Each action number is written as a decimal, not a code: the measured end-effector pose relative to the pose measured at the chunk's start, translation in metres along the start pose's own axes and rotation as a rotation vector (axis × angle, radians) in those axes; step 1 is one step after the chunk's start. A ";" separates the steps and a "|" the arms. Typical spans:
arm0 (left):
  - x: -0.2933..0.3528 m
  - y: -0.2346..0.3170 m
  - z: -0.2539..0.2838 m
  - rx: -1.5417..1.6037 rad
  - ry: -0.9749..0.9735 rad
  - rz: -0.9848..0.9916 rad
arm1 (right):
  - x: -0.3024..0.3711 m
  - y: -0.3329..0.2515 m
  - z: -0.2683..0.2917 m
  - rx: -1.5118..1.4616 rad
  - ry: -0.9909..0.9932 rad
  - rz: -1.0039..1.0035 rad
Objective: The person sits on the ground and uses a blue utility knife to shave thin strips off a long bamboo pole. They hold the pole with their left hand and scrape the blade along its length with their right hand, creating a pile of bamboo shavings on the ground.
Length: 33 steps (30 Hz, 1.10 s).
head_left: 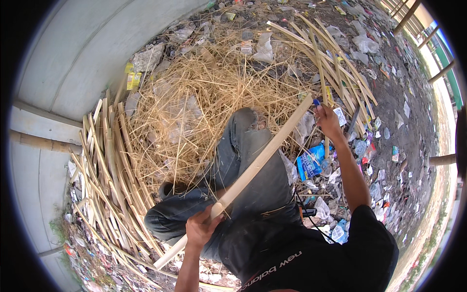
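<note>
A long, flat pale bamboo slat (pixel 262 158) slants across my lap, from low on the left up to the right. Around its lower part my left hand (pixel 203 228) is closed, thumb on top. Just beside the slat's upper end is my right hand (pixel 328 122), fingers curled together. Something small and blue (pixel 316 102) shows at its fingertips; whether it is a finger wrap or a held thing, I cannot tell. A narrow strip (pixel 326 146) shows just below that hand. My legs in dark jeans (pixel 258 180) are folded under the slat.
Many split slats (pixel 114 170) lie piled at my left, beside a grey wall (pixel 82 53). Another slat pile (pixel 340 68) lies at the far right. Straw-like shavings (pixel 209 82) heap ahead of me. Plastic litter, including a blue packet (pixel 309 163), covers the dark ground at right.
</note>
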<state>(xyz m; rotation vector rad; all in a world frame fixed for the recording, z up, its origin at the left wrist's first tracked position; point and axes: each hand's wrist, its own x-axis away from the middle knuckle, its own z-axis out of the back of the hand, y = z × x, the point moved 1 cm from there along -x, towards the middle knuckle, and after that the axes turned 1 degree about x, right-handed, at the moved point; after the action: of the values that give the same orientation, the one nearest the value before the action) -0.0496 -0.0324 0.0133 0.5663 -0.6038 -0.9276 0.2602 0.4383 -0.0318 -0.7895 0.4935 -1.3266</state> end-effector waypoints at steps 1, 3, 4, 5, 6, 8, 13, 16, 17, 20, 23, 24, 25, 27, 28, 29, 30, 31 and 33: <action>0.003 -0.004 0.000 -0.004 0.025 -0.021 | 0.002 0.004 -0.002 0.028 0.001 0.053; 0.008 -0.010 0.000 -0.005 0.030 -0.032 | 0.007 0.001 -0.004 0.115 0.028 0.149; 0.011 -0.013 0.001 -0.006 0.034 -0.034 | 0.008 0.002 -0.005 0.164 0.039 0.174; 0.014 -0.015 0.002 -0.016 0.036 -0.021 | 0.007 0.002 -0.007 0.214 0.050 0.199; 0.017 -0.017 0.003 -0.027 0.041 -0.007 | 0.006 0.001 -0.009 0.263 0.060 0.228; 0.022 -0.022 0.004 -0.054 0.059 -0.017 | 0.003 -0.003 -0.011 0.276 0.066 0.164; 0.024 -0.025 0.000 -0.068 0.067 -0.086 | -0.005 0.006 -0.028 0.295 0.076 0.166; 0.021 -0.029 -0.001 -0.046 0.050 -0.050 | 0.008 -0.002 -0.034 0.270 0.001 0.078; 0.021 -0.029 0.000 -0.048 0.048 -0.044 | 0.011 0.000 -0.035 0.275 -0.025 0.075; 0.019 -0.023 0.000 -0.035 0.033 -0.040 | 0.019 0.012 -0.035 0.261 0.005 0.119; 0.020 -0.029 -0.002 0.006 0.028 -0.002 | 0.024 0.011 -0.035 0.228 -0.017 0.107; 0.020 -0.029 -0.003 0.036 0.019 0.027 | 0.024 0.007 -0.034 0.195 -0.054 0.093; 0.020 -0.029 -0.004 0.066 0.009 0.055 | 0.026 0.003 -0.034 0.161 -0.090 0.079; 0.017 -0.023 -0.010 0.078 0.011 0.019 | 0.046 -0.014 -0.047 0.190 -0.217 0.146; 0.015 -0.018 -0.014 0.086 0.013 0.002 | 0.062 -0.026 -0.056 0.206 -0.282 0.181; 0.010 -0.008 -0.016 0.086 0.002 0.016 | 0.080 -0.038 -0.066 0.186 -0.316 0.180; 0.002 0.005 -0.014 0.083 -0.008 0.031 | 0.099 -0.048 -0.076 0.164 -0.351 0.181; -0.003 0.015 -0.015 0.080 -0.017 0.046 | 0.115 -0.053 -0.084 0.144 -0.344 0.204; -0.012 0.013 -0.031 0.122 -0.001 0.082 | 0.137 -0.059 -0.093 0.106 -0.327 0.251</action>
<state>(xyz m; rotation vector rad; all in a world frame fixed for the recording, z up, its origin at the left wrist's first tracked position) -0.0262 -0.0099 -0.0026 0.6454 -0.6822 -0.8181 0.1812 0.2809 -0.0327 -0.8087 0.2502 -0.9605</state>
